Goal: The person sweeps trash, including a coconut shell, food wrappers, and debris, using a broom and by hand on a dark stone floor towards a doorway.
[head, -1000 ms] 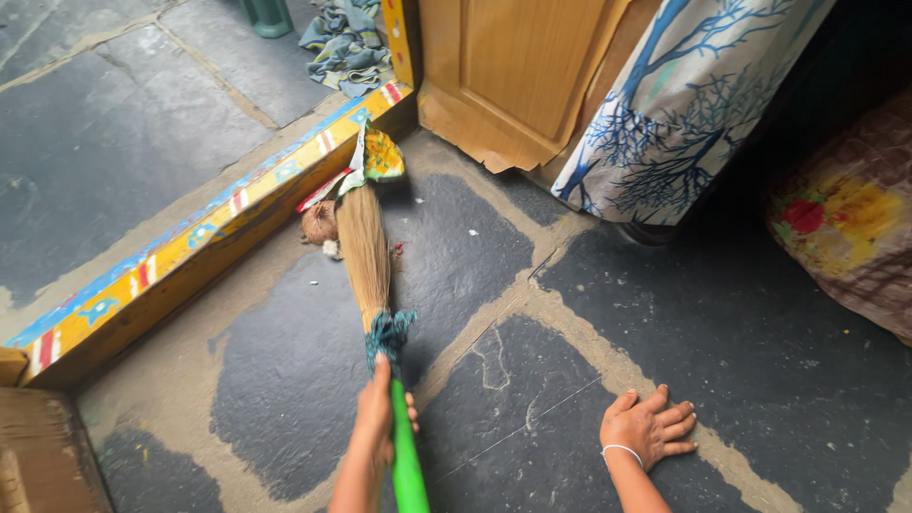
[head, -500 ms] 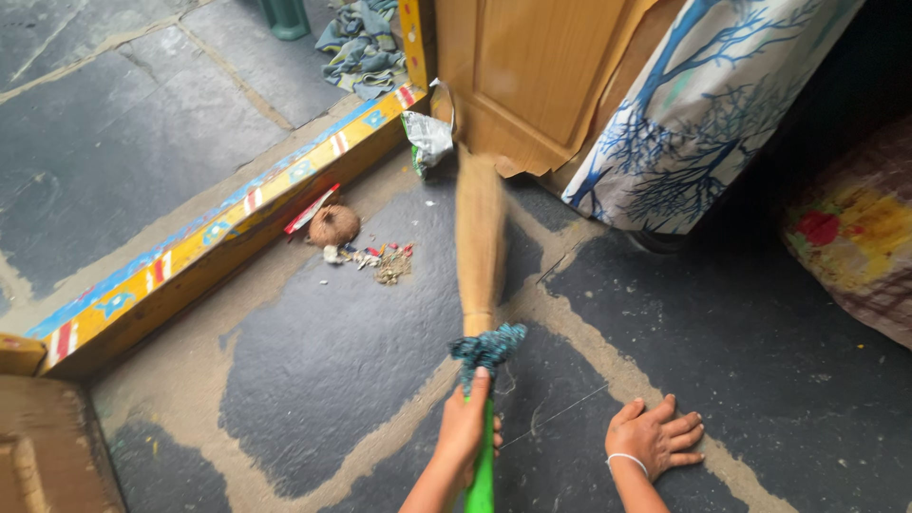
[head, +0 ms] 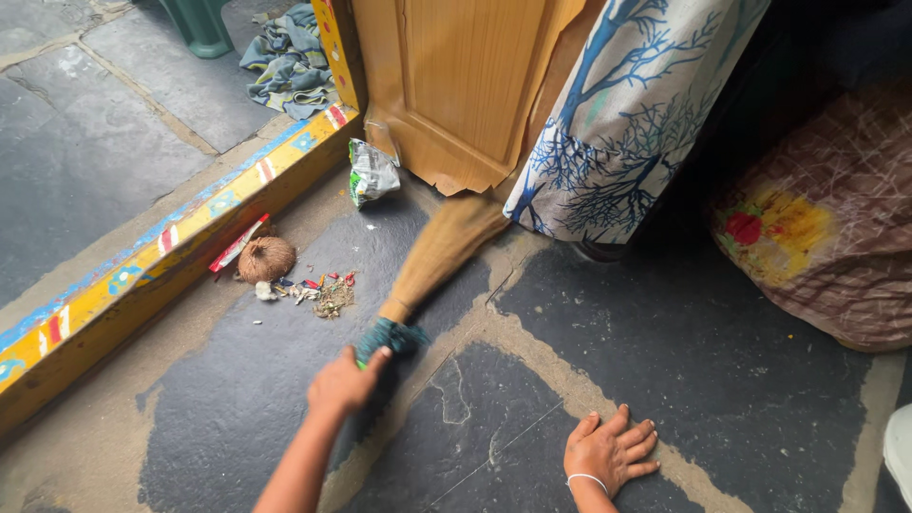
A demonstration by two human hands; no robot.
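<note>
The left hand [head: 344,382] is gripping the straw-coloured grass broom with teal binding [head: 435,255] at its bound neck, fingers closed around it. The broom is stretching away from the hand, up and to the right — its bristle end is reaching the foot of the wooden door [head: 456,85], beside the white curtain with blue tree print [head: 617,114]. The right hand [head: 608,451] is lying flat and open on the dark stone floor [head: 741,351], holding nothing. Left of the broom, a small pile of litter [head: 318,293] and a brown coconut husk [head: 265,258] are lying near the painted yellow threshold [head: 180,237] — a crumpled wrapper [head: 370,173] is resting farther up.
</note>
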